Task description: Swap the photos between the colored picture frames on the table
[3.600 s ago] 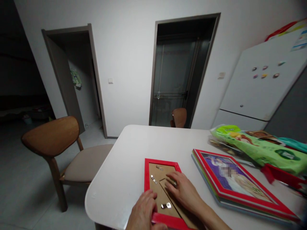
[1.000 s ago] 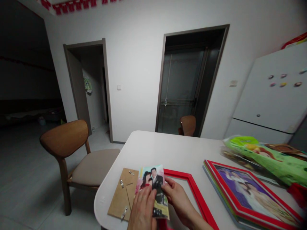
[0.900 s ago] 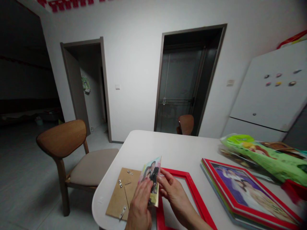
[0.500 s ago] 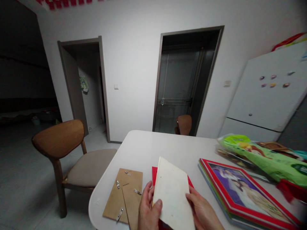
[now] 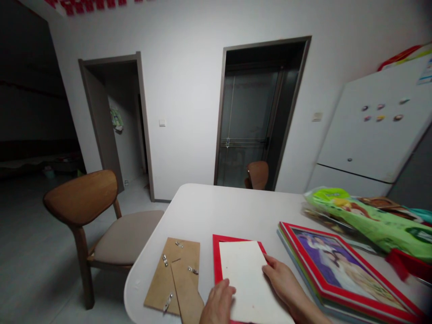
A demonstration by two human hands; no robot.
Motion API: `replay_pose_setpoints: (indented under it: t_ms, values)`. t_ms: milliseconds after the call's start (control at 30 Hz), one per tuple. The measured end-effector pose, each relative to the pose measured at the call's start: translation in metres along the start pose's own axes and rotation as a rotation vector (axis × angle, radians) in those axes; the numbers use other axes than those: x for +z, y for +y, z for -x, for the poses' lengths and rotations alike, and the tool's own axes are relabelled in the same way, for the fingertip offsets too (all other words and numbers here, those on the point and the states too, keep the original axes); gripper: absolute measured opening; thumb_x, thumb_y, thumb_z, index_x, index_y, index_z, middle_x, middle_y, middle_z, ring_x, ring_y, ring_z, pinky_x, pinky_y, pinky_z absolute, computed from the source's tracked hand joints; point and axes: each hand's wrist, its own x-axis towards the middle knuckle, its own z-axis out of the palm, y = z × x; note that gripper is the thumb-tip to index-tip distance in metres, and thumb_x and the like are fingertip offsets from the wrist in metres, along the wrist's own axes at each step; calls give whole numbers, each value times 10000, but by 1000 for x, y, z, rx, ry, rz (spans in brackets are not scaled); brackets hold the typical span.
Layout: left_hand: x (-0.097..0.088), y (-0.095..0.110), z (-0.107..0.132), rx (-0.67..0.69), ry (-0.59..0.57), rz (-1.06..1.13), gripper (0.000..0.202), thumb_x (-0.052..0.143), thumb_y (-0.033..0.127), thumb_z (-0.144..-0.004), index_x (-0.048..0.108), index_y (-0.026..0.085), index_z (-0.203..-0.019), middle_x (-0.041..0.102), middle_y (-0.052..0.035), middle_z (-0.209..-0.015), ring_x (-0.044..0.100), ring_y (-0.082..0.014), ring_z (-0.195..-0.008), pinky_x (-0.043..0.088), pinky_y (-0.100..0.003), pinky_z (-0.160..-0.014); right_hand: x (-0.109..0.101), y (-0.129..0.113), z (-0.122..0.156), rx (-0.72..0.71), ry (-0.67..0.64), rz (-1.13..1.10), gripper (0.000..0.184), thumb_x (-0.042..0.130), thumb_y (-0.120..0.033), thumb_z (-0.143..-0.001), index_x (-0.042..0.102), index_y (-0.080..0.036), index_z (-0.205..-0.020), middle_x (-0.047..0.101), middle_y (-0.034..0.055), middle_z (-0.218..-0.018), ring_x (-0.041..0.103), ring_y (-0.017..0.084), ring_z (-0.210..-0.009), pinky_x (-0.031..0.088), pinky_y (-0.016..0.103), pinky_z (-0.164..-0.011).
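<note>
Paper sheet [image 5: 248, 274]: no longer tilting up between the hands as half a second ago, it is now lying flat, plain white face up, over the opening of the red frame [image 5: 217, 258].
Left hand [image 5: 218, 303]: resting at the sheet's lower left edge, fingers bending onto it; whether they are gripping, I cannot tell.
Right hand [image 5: 285, 281]: touching the right edge, its thumb lying along the sheet and its fingers curling beside the frame; I cannot tell whether they are pinching.
Backing board [image 5: 164, 283]: lying left of the frame, apart from it, its metal clips [image 5: 192, 270] facing up and its support leg [image 5: 187, 290] sticking out past the board's edge.
Framed picture [image 5: 337, 265]: topping a stack on the table [image 5: 216, 207], right of the hands.
Green packet [image 5: 378, 225]: lying behind that stack.
Wooden chair [image 5: 84, 198]: standing left of the table.
</note>
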Motion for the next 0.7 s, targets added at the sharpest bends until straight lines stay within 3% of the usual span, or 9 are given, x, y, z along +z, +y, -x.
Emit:
replay_pose_setpoints:
  t_ms: [100,233,300,400,533,600,700]
  values:
    - [2,-10,0,109,-73,-53,525,577,175,-604,498,134,-1121,478,-160,-1195,423,-290,-1109,359,-405,-918,0,4,-3,-128,97,367,384,344,-211,-667,545,-123,-981,643,98,-857,581,211,-843,412,282,-736]
    - [1,-6,-2,78,-158,-87,601,611,203,-597,454,142,-1174,451,-156,-1219,387,-313,-1130,336,-424,-931,-1,14,-2,-157,187,823,312,374,-282,-722,558,-131,-923,599,128,-840,569,237,-785,400,316,-668]
    - [-7,1,-1,50,-172,-72,627,615,220,-602,429,144,-1196,446,-154,-1222,396,-300,-1126,342,-410,-928,-1,17,-1,-164,212,937,324,389,-295,-724,547,-122,-948,574,133,-853,554,246,-784,399,324,-638]
    - [-37,4,7,40,-117,-65,621,598,250,-637,399,149,-1216,430,-140,-1240,397,-264,-1134,347,-373,-930,8,7,4,-254,198,883,402,391,-303,-740,489,-104,-1074,542,138,-941,522,235,-868,394,328,-728]
    - [-94,-23,35,-117,47,-289,612,595,244,-635,406,171,-1213,374,-129,-1280,317,-287,-1181,290,-441,-953,49,-31,27,-423,-18,645,381,372,-307,-762,508,-146,-1080,529,112,-1027,478,204,-957,347,301,-844]
    - [-115,-44,51,-221,25,-389,613,636,314,-616,439,216,-1188,380,-129,-1270,346,-313,-1157,305,-476,-930,81,-48,41,-452,-192,598,370,456,-309,-703,542,-180,-1040,556,97,-985,483,225,-923,358,333,-816]
    - [-131,-67,72,-159,-91,-392,542,627,346,-647,462,285,-1160,410,-93,-1249,366,-290,-1147,331,-438,-925,124,-60,54,-407,-305,628,506,599,-342,-551,541,-190,-1030,536,113,-992,462,283,-916,355,402,-790]
